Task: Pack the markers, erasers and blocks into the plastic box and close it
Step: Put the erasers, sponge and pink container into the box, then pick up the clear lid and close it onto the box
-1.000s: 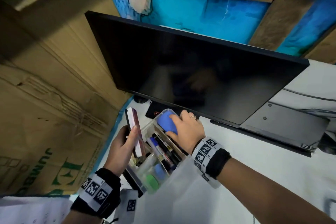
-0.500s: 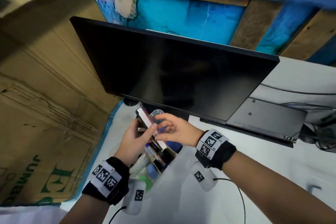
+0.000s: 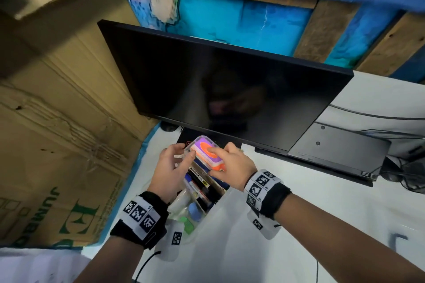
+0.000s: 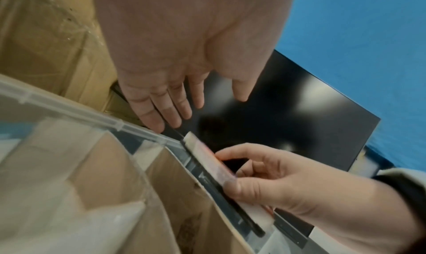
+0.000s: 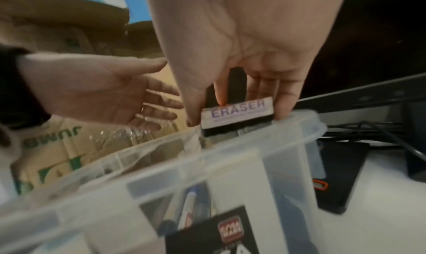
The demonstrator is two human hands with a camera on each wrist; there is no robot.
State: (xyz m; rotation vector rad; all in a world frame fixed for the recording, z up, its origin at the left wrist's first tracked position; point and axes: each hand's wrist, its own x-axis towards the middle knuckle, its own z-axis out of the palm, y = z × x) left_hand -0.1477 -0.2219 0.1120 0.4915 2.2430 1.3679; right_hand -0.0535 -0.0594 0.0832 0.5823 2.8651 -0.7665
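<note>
A whiteboard eraser (image 3: 207, 153) with an orange and purple top, lettered ERASER (image 5: 237, 112) on its side, hangs over the far end of the clear plastic box (image 3: 199, 138). My right hand (image 3: 226, 163) pinches it between thumb and fingers. My left hand (image 3: 181, 156) is beside it on the left, fingers straight and holding nothing. In the left wrist view the left fingertips (image 4: 161, 127) are close to the box rim (image 4: 92, 117). Several markers (image 3: 200, 187) lie inside the box, with a blue piece (image 3: 194, 210) and a green piece (image 3: 186, 223) nearer me.
A dark monitor (image 3: 230, 89) stands just behind the box. Cardboard boxes (image 3: 57, 122) wall off the left. A black device with an orange tab (image 5: 334, 176) lies beyond the box's far end. A grey unit (image 3: 333, 145) and cables (image 3: 391, 122) are at the right.
The eraser passed from my left hand to my right. The right hand left the blue piece in the box and took the eraser; the left hand let go and opened.
</note>
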